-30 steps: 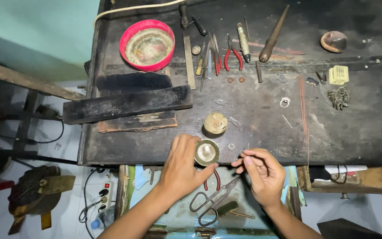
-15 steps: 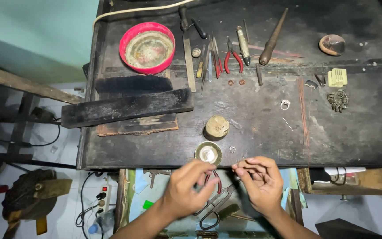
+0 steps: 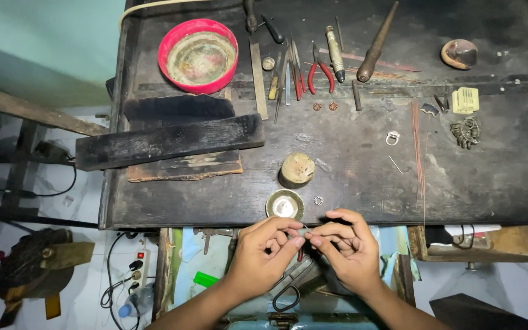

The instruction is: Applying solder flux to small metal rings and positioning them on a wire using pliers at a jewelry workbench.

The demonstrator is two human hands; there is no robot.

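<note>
My left hand [image 3: 264, 252] and my right hand [image 3: 344, 247] meet just below the front edge of the dark workbench [image 3: 362, 177]. Their fingertips pinch a very small thin metal piece [image 3: 305, 230] between them; what it is cannot be told. A small round brass dish [image 3: 285, 204] sits on the bench edge right above my left hand. A tiny ring-shaped part [image 3: 318, 200] lies beside the dish. A short wooden stump [image 3: 296, 169] stands behind it.
A red bowl [image 3: 198, 55] sits far left, with pliers [image 3: 319, 68], files and an awl [image 3: 375, 44] along the back. Charred wooden blocks [image 3: 169, 140] lie left. A silver ring [image 3: 392, 138], copper wires [image 3: 420, 146] and a metal ornament [image 3: 465, 131] lie right. Shears [image 3: 294, 284] rest under my hands.
My left hand left the brass dish and drew back off the bench. Both hands came together below the bench edge, fingertips touching on the small piece.
</note>
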